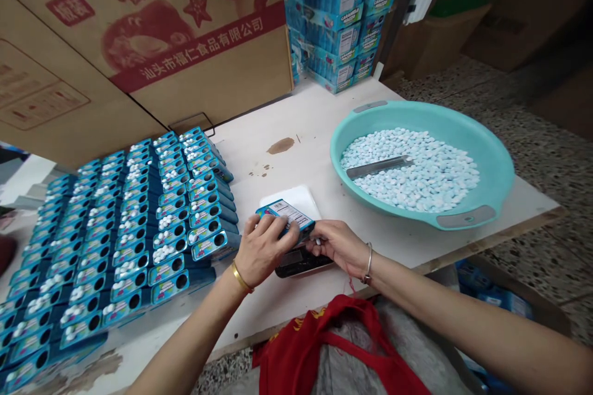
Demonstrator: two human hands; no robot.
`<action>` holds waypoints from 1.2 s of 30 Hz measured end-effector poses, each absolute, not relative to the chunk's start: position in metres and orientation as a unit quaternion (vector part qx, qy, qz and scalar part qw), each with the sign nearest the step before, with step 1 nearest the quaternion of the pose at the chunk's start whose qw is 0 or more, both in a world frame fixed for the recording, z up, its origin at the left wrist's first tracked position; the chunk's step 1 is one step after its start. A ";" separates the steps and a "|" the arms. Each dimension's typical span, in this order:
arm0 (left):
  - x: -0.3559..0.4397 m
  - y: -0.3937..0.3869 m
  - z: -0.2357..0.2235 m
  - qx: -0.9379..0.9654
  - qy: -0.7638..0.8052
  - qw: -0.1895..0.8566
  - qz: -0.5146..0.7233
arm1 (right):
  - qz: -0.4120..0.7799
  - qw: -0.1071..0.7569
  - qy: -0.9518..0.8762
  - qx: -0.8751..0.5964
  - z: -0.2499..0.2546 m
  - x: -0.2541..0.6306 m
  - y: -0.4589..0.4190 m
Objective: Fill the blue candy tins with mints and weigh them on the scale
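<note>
Blue box (299, 216): where's it sitting?

Left hand (265, 241) is gripping it, holding it tilted over the scale (296, 264) on the tabletop (241, 145), probably for steadiness. Right hand (340, 247) is seemingly pinching a white pellet (317, 242) by its end. Bowl (496, 173) is sitting rightward, likely for reach.

How's it looking?

Printed, showing barcode and fine print upward.

Over the white scale (306, 198), the left hand (265, 248) grips a blue box (296, 215), the right hand (337, 248) at its end. Right of the scale sits a turquoise basin (498, 166); left, rows of blue boxes (206, 216).
</note>
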State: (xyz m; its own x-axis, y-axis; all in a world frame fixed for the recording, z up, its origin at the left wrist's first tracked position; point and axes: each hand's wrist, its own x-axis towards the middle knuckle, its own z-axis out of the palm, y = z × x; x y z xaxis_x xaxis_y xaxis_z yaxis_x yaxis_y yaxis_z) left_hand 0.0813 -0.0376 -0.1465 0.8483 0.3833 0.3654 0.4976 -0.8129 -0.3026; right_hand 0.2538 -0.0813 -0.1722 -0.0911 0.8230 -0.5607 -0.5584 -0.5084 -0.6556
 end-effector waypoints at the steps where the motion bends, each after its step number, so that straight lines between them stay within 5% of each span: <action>1: 0.081 -0.037 -0.147 -0.942 -0.233 0.196 -0.143 | 0.729 0.474 -0.139 -0.474 -0.172 0.254 -0.082; 10: 0.081 -0.036 -0.145 -0.947 -0.224 0.193 -0.124 | 0.699 0.471 -0.151 -0.516 -0.181 0.245 -0.077; 18: 0.077 -0.032 -0.133 -0.940 -0.289 0.122 -0.138 | 0.745 0.526 -0.058 -0.405 -0.168 0.248 -0.083; 36: 0.079 -0.046 -0.106 -0.917 -0.270 0.186 -0.227 | 0.739 0.566 -0.070 -0.358 -0.129 0.250 -0.094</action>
